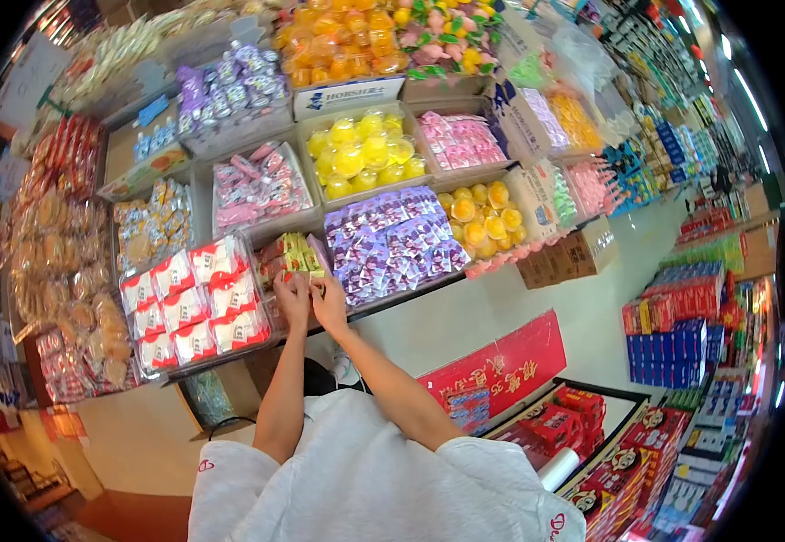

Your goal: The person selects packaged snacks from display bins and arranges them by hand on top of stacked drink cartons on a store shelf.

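My left hand (pixel 293 298) and my right hand (pixel 327 302) are close together at the front edge of the display, fingers bent into a pinch. Anything between the fingertips is too small or hidden to make out. Just beyond them, a narrow bin holds green-yellow and red snack packets (pixel 295 253), partly covered by the hands. To the left, red-and-white packets (pixel 198 303) stand in rows inside a clear box. Purple-and-white packets (pixel 394 239) are heaped on the right of my hands.
Further back are bins of pink packets (pixel 261 185), yellow jelly cups (pixel 356 154) and orange-yellow cups (pixel 484 217). Bagged baked goods (pixel 67 262) line the left side. A cardboard box (pixel 573 256) is at the right end; red boxes (pixel 559 425) are stacked behind me on the right.
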